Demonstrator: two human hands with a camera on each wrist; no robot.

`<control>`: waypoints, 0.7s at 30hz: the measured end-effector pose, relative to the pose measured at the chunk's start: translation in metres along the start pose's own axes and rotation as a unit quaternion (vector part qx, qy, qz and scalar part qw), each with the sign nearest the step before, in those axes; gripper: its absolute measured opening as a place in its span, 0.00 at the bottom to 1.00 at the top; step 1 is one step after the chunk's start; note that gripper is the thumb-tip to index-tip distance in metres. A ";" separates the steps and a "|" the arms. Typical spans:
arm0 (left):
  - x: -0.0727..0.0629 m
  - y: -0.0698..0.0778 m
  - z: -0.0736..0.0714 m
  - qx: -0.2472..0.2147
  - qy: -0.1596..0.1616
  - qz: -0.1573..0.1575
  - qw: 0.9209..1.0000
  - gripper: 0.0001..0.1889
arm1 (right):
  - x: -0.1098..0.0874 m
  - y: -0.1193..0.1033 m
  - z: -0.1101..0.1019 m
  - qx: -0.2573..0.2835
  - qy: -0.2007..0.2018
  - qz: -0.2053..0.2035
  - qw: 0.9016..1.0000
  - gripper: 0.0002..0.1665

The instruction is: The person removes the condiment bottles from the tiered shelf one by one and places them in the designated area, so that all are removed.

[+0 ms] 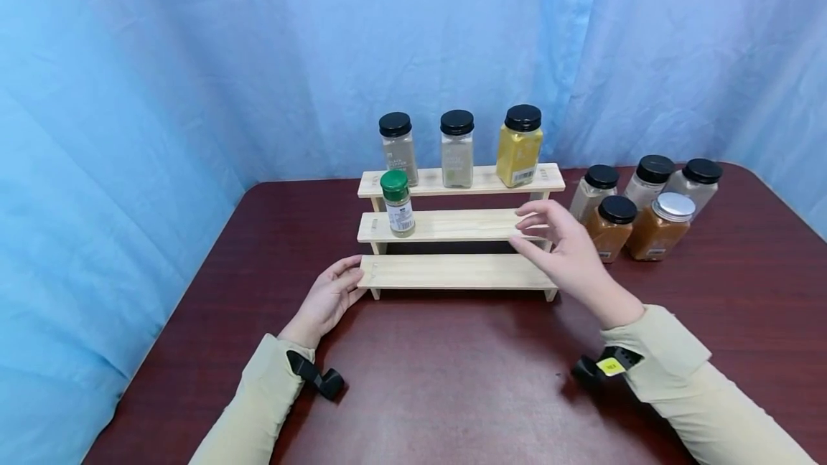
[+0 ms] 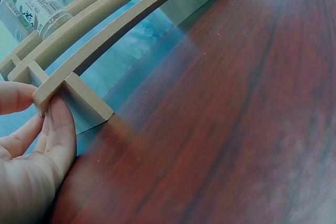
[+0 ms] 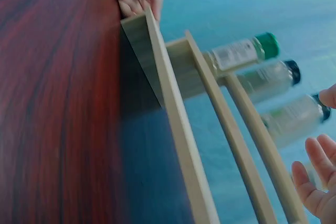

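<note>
My left hand (image 1: 325, 305) pinches the left end of the lowest plank of a three-step wooden rack (image 1: 455, 272); the left wrist view shows thumb and fingers on either side of the plank end (image 2: 52, 88). Near the rack's right end hovers my right hand (image 1: 571, 257), fingers spread and slightly bent, with nothing held. A green-capped spice jar (image 1: 398, 212) stands at the left of the middle step. Along the top step stand a grey jar (image 1: 399, 153), a pale jar (image 1: 457, 156) and a yellow jar (image 1: 520, 153), all black-capped.
Right of the rack, several jars stand grouped on the dark red table (image 1: 426, 379), among them a silver-lidded brown jar (image 1: 659, 232) and a black-lidded brown jar (image 1: 610, 235). Blue curtain (image 1: 310, 56) hangs behind and at the sides.
</note>
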State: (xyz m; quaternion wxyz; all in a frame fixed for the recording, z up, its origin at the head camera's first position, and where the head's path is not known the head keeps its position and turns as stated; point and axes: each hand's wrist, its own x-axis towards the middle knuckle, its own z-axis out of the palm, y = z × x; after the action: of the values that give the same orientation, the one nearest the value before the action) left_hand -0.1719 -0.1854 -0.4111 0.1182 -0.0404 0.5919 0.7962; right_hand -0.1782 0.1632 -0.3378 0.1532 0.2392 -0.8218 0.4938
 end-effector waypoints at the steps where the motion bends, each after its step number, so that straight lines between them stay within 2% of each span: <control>1: 0.000 0.000 0.000 0.000 0.000 0.000 1.000 0.24 | 0.002 0.000 0.004 0.002 -0.007 0.001 1.000 0.21; 6: 0.000 0.000 0.000 0.000 0.002 -0.001 1.000 0.24 | 0.012 -0.005 0.025 0.015 -0.038 0.000 0.999 0.22; 13: 0.001 0.000 0.001 -0.003 0.003 -0.005 1.000 0.24 | 0.030 -0.015 0.047 0.061 -0.065 0.020 0.996 0.33; 21: 0.001 0.000 0.001 0.001 0.006 -0.005 1.000 0.24 | 0.050 -0.023 0.070 0.039 -0.091 0.003 0.995 0.36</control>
State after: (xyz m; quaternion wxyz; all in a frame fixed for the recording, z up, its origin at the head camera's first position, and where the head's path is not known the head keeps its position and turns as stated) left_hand -0.1723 -0.1839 -0.4110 0.1187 -0.0480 0.5935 0.7946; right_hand -0.2082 0.0802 -0.3288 0.0664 0.2865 -0.8130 0.5025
